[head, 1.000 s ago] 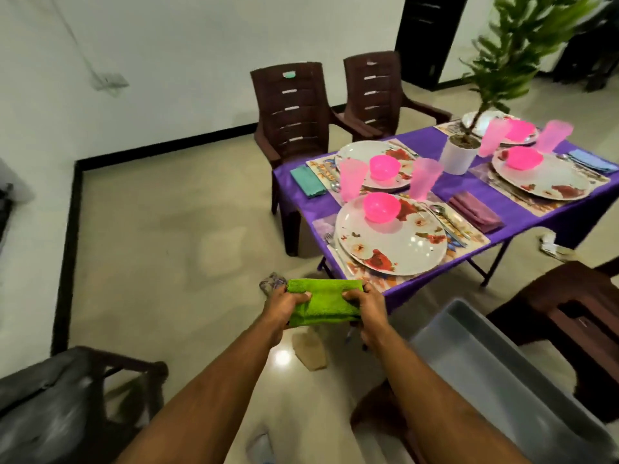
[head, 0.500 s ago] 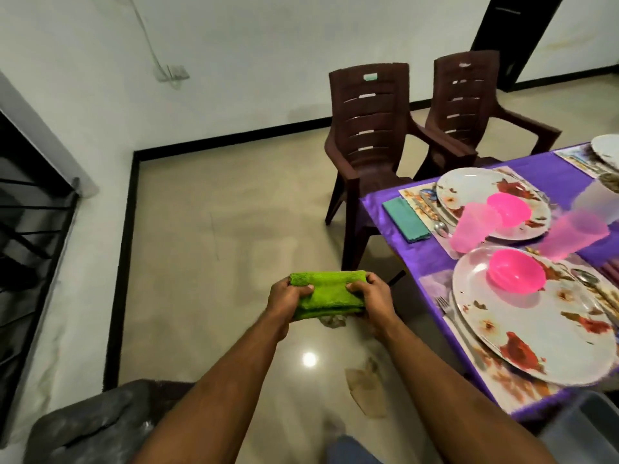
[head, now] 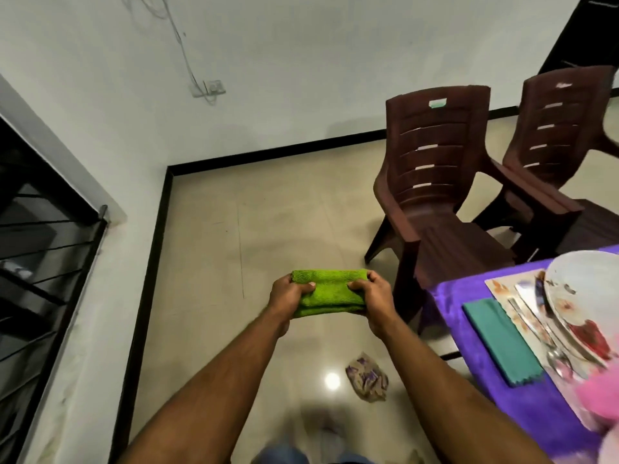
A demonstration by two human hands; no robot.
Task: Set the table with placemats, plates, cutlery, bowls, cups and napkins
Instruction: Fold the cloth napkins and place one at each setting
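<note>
Your left hand (head: 288, 296) and right hand (head: 371, 296) each pinch an end of the folded green napkin (head: 330, 294) at frame centre, in mid-air over the floor, left of the purple-clothed table (head: 469, 356).

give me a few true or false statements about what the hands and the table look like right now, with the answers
1. Both hands grip the green cloth, the left hand at one end and the right hand at the other. True.
2. The green cloth lies on the table. False: it is held in the air over the floor, off the table's edge.
3. A teal napkin lies flat on the purple tablecloth, beside the placemat. True.
4. The two brown chairs are tipped over on the floor. False: both stand upright.
5. The plate sits on the nearer chair's seat. False: it sits on the placemat on the table.
</note>
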